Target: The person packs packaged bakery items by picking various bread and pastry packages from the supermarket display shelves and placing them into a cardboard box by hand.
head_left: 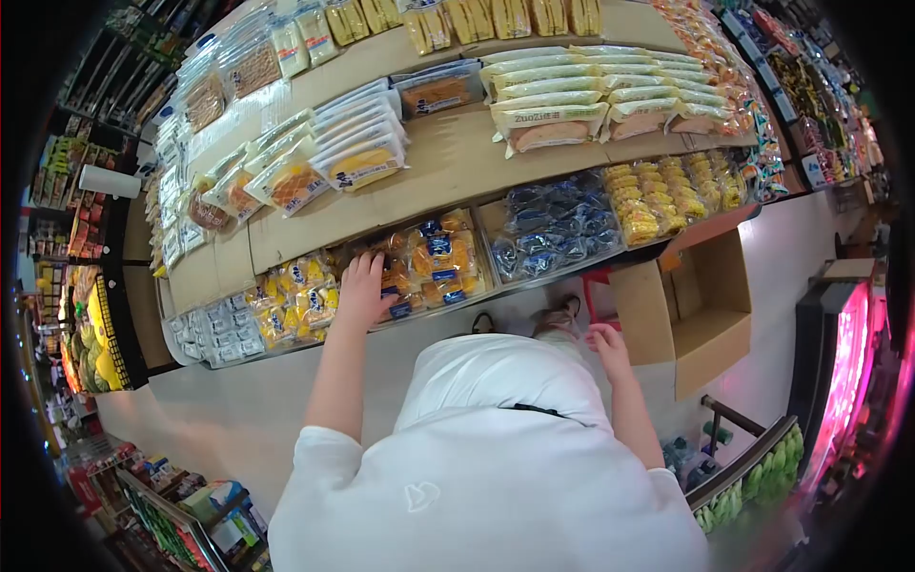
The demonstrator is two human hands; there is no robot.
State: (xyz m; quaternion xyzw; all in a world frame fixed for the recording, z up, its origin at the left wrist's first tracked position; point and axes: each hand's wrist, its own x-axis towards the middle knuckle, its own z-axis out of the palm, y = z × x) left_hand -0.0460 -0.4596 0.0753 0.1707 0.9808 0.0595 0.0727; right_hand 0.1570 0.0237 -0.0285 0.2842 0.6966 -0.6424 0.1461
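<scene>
L hand (365, 286) is down at the brown packs (395, 275), fingers spread, but can't tell from above if it's gripping one. They're shiny, clear-wrapped, w/ blue labels (401, 309), in the front row btwn yellow packs (305, 300) & orange packs (444, 255). R hand (607, 348) hangs loosely half-open nr the box (640, 315).

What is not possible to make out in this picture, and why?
Head view: whether the left hand grips an orange pack; the hand covers that spot.
Head view: the print on the dark-blue packs; too small.
Head view: goods at far left; cut by the dark round edge.
</scene>
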